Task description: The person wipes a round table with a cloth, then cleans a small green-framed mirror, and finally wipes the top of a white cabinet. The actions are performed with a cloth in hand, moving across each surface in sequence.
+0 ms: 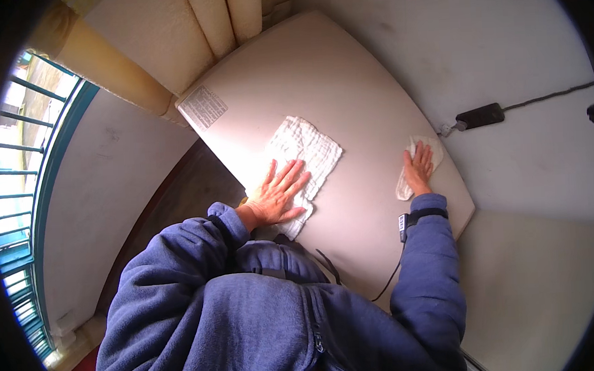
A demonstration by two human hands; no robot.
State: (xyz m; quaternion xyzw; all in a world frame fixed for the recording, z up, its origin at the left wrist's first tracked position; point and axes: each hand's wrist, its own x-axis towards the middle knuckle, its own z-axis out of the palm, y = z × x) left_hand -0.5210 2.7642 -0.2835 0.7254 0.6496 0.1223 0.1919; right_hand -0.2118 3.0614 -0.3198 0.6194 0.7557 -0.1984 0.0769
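Beneath my left hand [277, 196], a white gauzy cloth [312, 146] lies spread on a pale, smooth flat surface [360, 242]. The fingers of that hand are stretched out and rest flat on the cloth's near part. Farther right, my right hand [420, 168] presses a smaller white cloth [404, 188] against the same surface near its right edge. Its fingers are extended, and part of the cloth is hidden under the palm. A printed label [202, 108] is stuck at the surface's far left corner.
A black power strip or adapter [480, 117] with a cord is on the white wall [505, 47] at right. Cream padded fabric [161, 24] stands along the far left. A barred window [36, 145] with a teal frame is at left. A thin black cable hangs by my right sleeve.
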